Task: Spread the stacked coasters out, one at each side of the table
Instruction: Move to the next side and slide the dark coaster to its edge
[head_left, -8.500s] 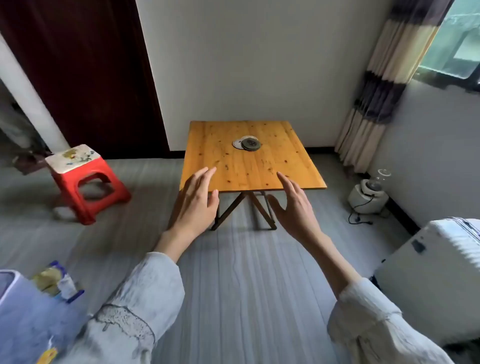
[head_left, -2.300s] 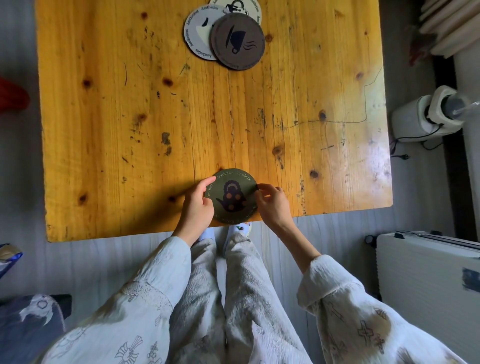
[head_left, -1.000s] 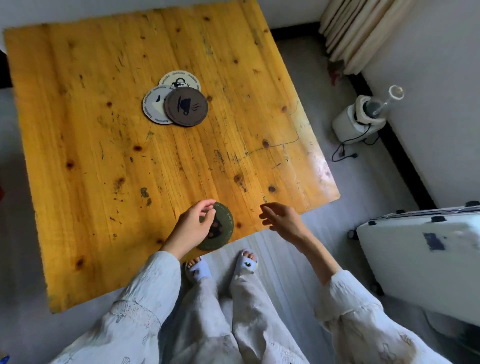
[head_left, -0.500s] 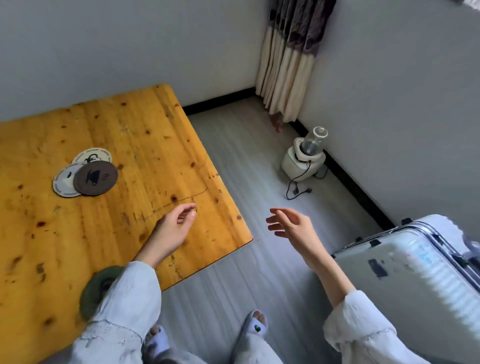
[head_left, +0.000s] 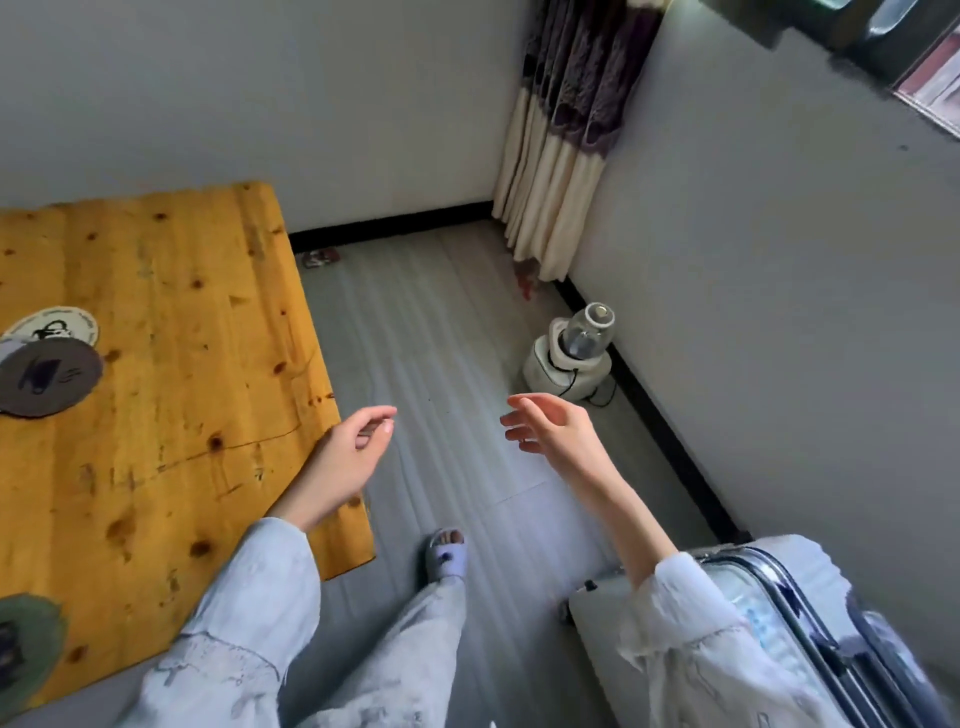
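We find both hands empty. Our left hand (head_left: 347, 457) hangs over the right edge of the tabletop (head_left: 171, 426), fingers loosely curled, gripping nothing. Our right hand (head_left: 553, 425) is held over the grey floor (head_left: 447, 364), fingers apart and relaxed. A green coaster (head_left: 26, 647) lies alone near the tabletop's near edge. Three remaining coasters overlap further in: a brown coaster (head_left: 47, 376) on top, a white coaster (head_left: 57, 325) partly beneath it, a third barely showing. A suitcase (head_left: 810, 613) stands to our right.
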